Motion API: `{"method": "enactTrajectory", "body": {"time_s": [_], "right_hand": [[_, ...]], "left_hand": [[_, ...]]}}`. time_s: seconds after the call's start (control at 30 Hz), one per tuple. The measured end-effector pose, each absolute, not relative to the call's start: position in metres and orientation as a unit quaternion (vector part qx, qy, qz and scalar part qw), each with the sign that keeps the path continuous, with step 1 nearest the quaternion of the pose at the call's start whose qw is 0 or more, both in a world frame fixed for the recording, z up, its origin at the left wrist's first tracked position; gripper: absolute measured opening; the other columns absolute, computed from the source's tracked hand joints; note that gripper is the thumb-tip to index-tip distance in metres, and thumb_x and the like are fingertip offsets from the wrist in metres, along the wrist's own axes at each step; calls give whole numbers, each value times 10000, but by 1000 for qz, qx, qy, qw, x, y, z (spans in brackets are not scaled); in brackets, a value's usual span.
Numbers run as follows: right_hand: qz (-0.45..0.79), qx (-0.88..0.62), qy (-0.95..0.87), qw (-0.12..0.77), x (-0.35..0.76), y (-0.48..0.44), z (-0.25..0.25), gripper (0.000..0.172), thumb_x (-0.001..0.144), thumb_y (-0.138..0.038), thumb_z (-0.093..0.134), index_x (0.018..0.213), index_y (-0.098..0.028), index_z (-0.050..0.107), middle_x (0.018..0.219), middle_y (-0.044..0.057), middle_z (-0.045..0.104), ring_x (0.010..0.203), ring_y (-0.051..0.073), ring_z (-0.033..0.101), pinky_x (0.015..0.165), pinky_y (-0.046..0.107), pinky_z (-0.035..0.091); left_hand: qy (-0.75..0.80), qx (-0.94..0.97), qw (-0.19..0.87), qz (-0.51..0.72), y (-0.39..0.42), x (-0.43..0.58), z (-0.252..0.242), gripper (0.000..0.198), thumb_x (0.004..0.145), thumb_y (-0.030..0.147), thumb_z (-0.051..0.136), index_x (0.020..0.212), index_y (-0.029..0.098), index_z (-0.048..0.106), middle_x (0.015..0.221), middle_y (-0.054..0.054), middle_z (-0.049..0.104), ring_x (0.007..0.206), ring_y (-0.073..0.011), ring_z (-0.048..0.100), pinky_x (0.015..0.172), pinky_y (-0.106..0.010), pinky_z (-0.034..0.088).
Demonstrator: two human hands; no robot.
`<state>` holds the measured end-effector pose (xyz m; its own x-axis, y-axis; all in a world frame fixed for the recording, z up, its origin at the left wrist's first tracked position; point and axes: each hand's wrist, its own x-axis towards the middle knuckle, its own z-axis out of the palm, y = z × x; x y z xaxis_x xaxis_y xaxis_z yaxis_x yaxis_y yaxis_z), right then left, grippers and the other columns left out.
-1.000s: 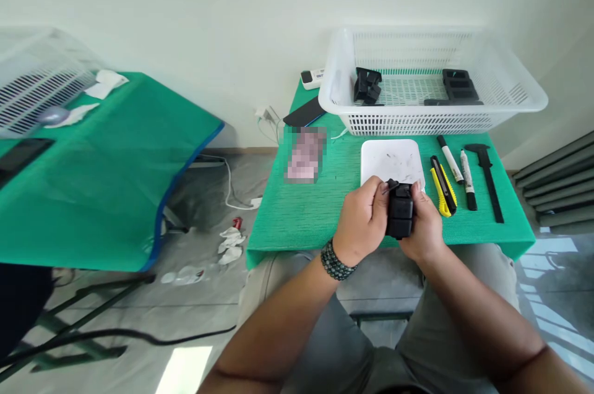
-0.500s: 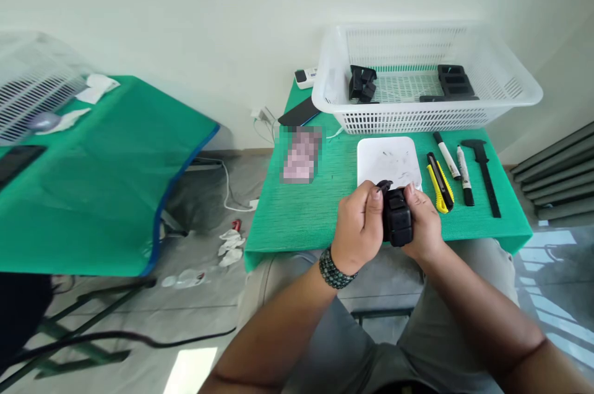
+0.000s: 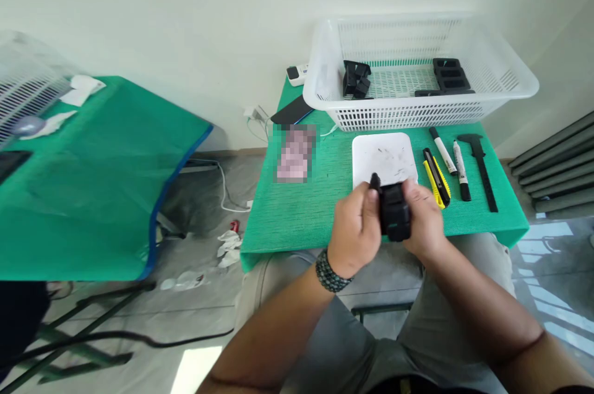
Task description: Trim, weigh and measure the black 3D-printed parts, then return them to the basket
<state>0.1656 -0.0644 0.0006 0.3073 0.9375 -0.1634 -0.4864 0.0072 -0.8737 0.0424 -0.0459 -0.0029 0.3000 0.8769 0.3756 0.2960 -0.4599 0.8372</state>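
Observation:
A blocky black plastic part [image 3: 394,213] is held up over the table's front edge, gripped from both sides. My left hand [image 3: 355,230] closes on its left side, with the thumb pressed against it and a small black piece sticking up by the fingertips. On the other side my right hand [image 3: 424,219] wraps round the part, its fingers partly hidden behind it. Just beyond the hands lies a white square tray or scale [image 3: 385,156] with dark smudges. A yellow utility knife [image 3: 436,179] is right of it, close to my right hand.
Two markers [image 3: 444,151] and a black caliper [image 3: 482,171] lie at the right on the green cloth [image 3: 297,214]. A white basket [image 3: 417,112] holding black parts [image 3: 356,78] stands at the back. A dark phone [image 3: 292,111] and a blurred pinkish item [image 3: 296,154] are at left.
Both hands still hold the black part, which has turned slightly. The small piece at its left stands more upright. The whole view has shifted a little.

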Motion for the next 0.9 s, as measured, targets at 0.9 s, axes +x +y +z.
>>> {"method": "enactTrajectory", "body": {"time_s": [0.9], "right_hand": [[480, -479, -139, 722, 155, -67, -3, 521, 764, -737, 739, 696, -251, 564, 636, -22, 522, 594, 151, 472, 542, 295, 415]], "left_hand": [[373, 701, 422, 436, -57, 49, -6, 536, 1088, 596, 348, 729, 219, 474, 627, 4, 539, 576, -147, 489, 546, -304, 338]]}}
